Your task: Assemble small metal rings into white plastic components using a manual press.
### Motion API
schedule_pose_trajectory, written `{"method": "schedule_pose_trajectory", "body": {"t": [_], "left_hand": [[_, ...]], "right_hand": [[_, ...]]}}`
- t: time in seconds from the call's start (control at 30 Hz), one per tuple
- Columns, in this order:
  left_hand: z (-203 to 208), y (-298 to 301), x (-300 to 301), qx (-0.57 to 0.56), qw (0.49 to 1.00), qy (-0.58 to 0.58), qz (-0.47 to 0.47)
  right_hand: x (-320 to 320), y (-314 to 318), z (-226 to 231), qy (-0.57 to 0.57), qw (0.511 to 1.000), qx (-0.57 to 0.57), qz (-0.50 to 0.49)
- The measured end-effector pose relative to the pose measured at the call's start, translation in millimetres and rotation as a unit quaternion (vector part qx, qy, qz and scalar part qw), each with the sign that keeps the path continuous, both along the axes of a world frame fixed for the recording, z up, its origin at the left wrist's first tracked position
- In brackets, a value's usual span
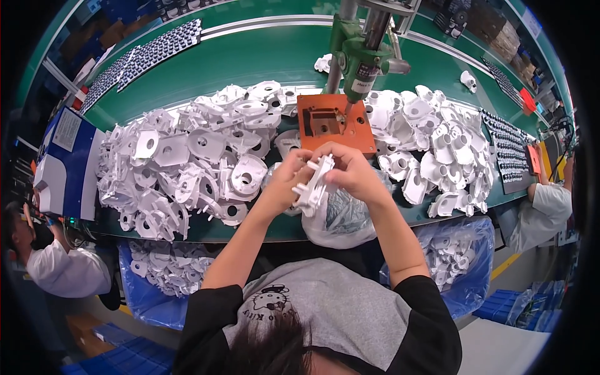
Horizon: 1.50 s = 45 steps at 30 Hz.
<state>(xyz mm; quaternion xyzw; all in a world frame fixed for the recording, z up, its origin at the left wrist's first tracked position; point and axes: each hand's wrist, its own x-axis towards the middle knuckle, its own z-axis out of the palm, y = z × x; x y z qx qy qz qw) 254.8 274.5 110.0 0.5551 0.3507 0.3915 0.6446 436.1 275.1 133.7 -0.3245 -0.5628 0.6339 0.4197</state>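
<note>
Two hands [281, 182] [357, 177] grip one white part [315, 182] near one orange fixture [340, 141], between two tabletop heaps [205, 147] [439, 145] of white pieces.

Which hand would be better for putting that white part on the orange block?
Probably the right hand: it grips the white plastic part and sits just below the orange fixture block in the picture. The left hand sits farther left.
</note>
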Motion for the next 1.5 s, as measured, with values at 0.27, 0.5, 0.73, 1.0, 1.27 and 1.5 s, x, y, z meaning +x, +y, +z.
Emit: {"method": "schedule_pose_trajectory", "body": {"t": [0.27, 0.5, 0.73, 1.0, 1.27, 1.5], "left_hand": [[20.4, -11.5, -2.8, 0.336, 0.928, 0.132, 0.097], [-16.1, 54.4, 1.9, 0.259, 0.954, 0.098, 0.120], [0.7, 127.9, 30.0, 0.235, 0.940, 0.229, 0.092], [-13.8, 162.0, 52.7, 0.373, 0.802, 0.442, 0.149], [-18.7, 129.5, 61.5, 0.455, 0.725, 0.476, 0.203], [-23.7, 110.2, 49.3, 0.539, 0.683, 0.470, 0.148]], "right_hand": [[11.1, 0.4, -6.1, -0.107, 0.982, -0.024, -0.152], [39.6, -21.7, -5.9, -0.057, 0.973, -0.035, -0.220], [43.8, -50.1, -51.9, -0.331, 0.932, 0.139, -0.057], [-2.7, -51.6, -87.6, -0.300, 0.921, 0.163, -0.186], [2.4, -40.1, -75.2, -0.344, 0.913, 0.161, -0.149], [37.3, -25.9, -54.5, -0.276, 0.945, 0.088, -0.152]]}}
